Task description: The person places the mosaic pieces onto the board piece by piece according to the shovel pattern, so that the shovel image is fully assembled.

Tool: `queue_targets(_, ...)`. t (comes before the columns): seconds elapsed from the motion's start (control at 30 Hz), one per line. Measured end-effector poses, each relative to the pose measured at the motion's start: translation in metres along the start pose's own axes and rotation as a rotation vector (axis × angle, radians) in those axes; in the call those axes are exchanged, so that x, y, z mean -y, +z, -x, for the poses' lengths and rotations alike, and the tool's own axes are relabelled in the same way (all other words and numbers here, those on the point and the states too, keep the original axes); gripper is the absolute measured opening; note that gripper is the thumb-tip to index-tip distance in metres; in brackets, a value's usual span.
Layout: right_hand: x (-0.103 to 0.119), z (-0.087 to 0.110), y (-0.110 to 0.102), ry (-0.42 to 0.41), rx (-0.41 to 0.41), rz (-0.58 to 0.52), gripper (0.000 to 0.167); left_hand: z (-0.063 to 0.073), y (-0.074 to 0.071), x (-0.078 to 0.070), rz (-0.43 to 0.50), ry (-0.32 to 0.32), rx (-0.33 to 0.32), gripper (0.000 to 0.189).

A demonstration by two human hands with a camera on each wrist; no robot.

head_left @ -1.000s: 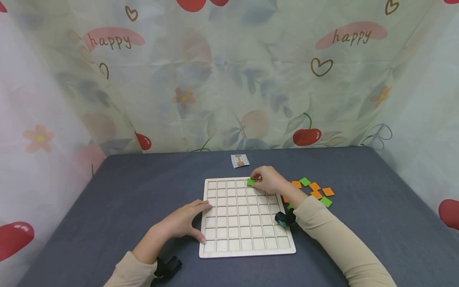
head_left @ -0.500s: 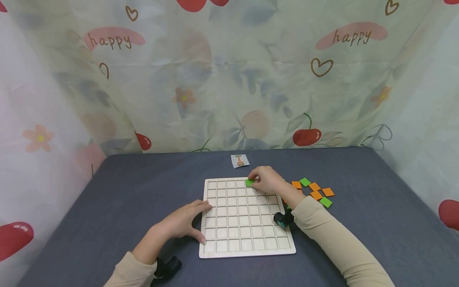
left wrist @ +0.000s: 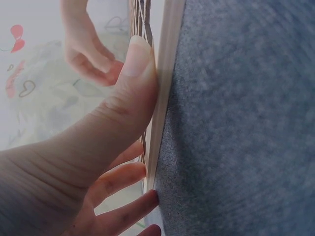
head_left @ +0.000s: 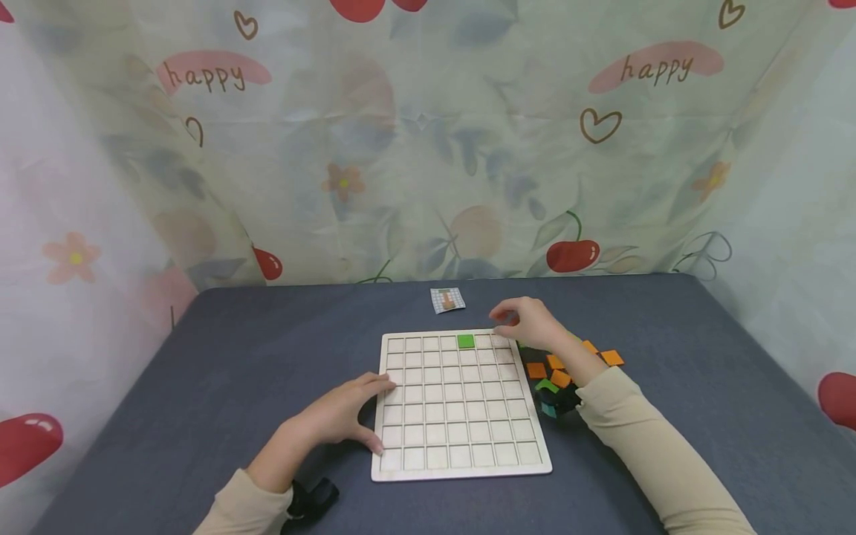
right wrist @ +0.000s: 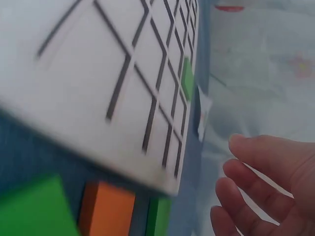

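A white grid board [head_left: 428,412] lies flat on the dark table. One green square tile [head_left: 465,341] sits in a cell of its far row, also visible as a green tile [right wrist: 187,78] in the right wrist view. My left hand [head_left: 344,412] rests along the board's left edge, its thumb [left wrist: 135,69] and spread fingers touching the rim. Over the board's far right corner hovers my right hand [head_left: 528,323], fingers loosely bent with nothing between them.
Several orange tiles [head_left: 536,371] and green tiles [head_left: 547,386] lie scattered right of the board, partly hidden by the right forearm. A small printed card [head_left: 447,299] with a grid picture lies beyond the board's far edge. A patterned curtain [head_left: 414,186] hangs behind the table.
My right hand has let go of the green tile, which now lies in a far-row cell, and has moved right toward the board's far corner. The left hand has stayed in place.
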State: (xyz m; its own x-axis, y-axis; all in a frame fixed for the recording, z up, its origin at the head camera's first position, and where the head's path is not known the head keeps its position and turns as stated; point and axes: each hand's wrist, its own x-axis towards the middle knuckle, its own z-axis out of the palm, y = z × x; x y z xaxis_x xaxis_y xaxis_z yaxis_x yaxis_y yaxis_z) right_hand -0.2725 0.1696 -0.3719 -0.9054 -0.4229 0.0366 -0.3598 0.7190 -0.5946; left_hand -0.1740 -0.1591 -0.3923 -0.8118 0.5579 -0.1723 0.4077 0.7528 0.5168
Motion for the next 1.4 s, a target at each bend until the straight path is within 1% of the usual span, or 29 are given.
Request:
queue_targets(0.17,-0.022,0.012,-0.015,0.07,-0.038,-0.017,0.029,0.0,0.0,0.0,-0.001,-0.003,0.004,0.094)
queue_targets(0.3,-0.038,0.02,-0.022,0.13,-0.056,-0.014,0.03,0.0,0.0,0.001,-0.008,-0.001,0.0,0.094)
queue_targets(0.5,-0.052,0.027,-0.024,0.18,-0.021,-0.01,0.032,0.001,0.0,0.0,-0.001,-0.013,-0.001,0.093)
queue_targets(0.57,-0.054,0.028,-0.023,0.184,-0.003,-0.016,0.033,0.001,-0.001,0.0,0.005,-0.019,0.0,0.093)
queue_targets(0.73,-0.055,0.028,-0.021,0.148,0.022,-0.01,0.032,0.001,-0.001,0.0,-0.007,-0.009,-0.001,0.094)
queue_targets(0.87,-0.054,0.026,-0.018,0.124,0.043,0.003,0.033,0.0,-0.001,0.0,-0.002,-0.016,0.002,0.094)
queue_targets(1.0,-0.053,0.024,-0.015,0.125,0.059,0.011,0.033,0.0,0.0,0.0,-0.001,-0.015,0.002,0.094)
queue_targets(1.4,-0.053,0.022,-0.011,0.142,0.051,0.065,0.029,0.001,-0.001,-0.002,-0.004,0.0,0.006,0.094)
